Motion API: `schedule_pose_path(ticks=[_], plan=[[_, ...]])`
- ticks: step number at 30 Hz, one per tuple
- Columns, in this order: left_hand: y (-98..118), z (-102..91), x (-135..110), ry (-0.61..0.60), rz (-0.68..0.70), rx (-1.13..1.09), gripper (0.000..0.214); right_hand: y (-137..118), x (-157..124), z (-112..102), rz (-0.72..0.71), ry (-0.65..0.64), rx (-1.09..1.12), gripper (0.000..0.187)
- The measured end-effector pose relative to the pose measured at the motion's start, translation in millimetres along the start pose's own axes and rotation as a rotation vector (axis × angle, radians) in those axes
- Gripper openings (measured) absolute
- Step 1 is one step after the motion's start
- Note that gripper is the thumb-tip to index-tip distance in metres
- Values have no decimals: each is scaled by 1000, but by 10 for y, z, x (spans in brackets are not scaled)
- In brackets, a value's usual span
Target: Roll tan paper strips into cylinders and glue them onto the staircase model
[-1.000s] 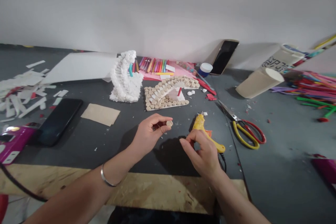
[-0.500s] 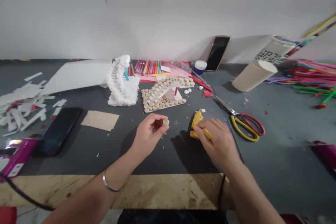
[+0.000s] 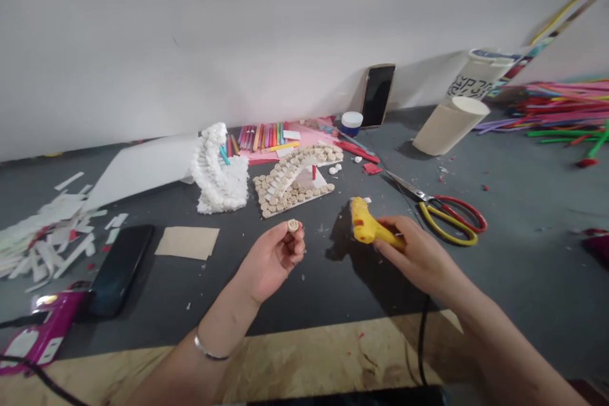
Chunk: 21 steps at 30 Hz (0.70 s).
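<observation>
Chipboard (image 3: 295, 355) makes the near edge of the work place, and a black cable (image 3: 420, 342) crosses it toward the right hand (image 3: 419, 257). Behind it lies a dark grey table surface (image 3: 333, 285).

The left hand (image 3: 273, 257), with a thin metal bracelet (image 3: 209, 350) on the wrist, is closed. Its thumb and fingertips pinch a small round disc (image 3: 292, 225) and hold it up above the table. The right hand is closed around the handle of a yellow glue gun (image 3: 367, 227). The gun is lifted off the surface with its nozzle pointing up and to the left, near the disc but not touching it.

At the left, a black phone (image 3: 118, 260) lies flat beside a brown paper piece (image 3: 188, 242), with white paper strips (image 3: 52, 235) further left. At the right of the glue gun lie scissors (image 3: 445, 217) with red and yellow handles.

Further back stands a curved staircase model (image 3: 292, 177) covered with similar discs, and just beside it a white foam spiral (image 3: 216, 168). Behind these are coloured markers (image 3: 261, 136) on pink paper, a small jar (image 3: 352, 122) with a white lid, a second phone (image 3: 377, 95) leaning on the wall, a paper cup (image 3: 450, 125) on its side, and coloured straws (image 3: 561, 111).
</observation>
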State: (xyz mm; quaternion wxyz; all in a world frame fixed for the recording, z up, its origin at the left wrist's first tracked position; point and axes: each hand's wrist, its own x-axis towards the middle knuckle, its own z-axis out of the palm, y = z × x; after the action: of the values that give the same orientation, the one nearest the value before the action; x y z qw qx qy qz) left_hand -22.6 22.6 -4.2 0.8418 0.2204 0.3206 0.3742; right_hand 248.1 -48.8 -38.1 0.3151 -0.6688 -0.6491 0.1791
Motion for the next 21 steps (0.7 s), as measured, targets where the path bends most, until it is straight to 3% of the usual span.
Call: schedule_pose_path(ticks=[5,8,10,14,21], plan=[[-25,-13,13,-4,-56,-63,11,-328,43,-89,133,-72,799,33],[-28,-10,23,2,-47,-65,12,-553,72,-7,158,-224,966,28],[-25,-23,34,25,-36,-56,15,-690,77,91,156,-286,947,28],[-33,-86,70,74,10,-41,16,-861,38,259,83,-284,726,30],[-59,-112,91,115,-13,-25,21,-818,-23,337,-121,-206,440,38]])
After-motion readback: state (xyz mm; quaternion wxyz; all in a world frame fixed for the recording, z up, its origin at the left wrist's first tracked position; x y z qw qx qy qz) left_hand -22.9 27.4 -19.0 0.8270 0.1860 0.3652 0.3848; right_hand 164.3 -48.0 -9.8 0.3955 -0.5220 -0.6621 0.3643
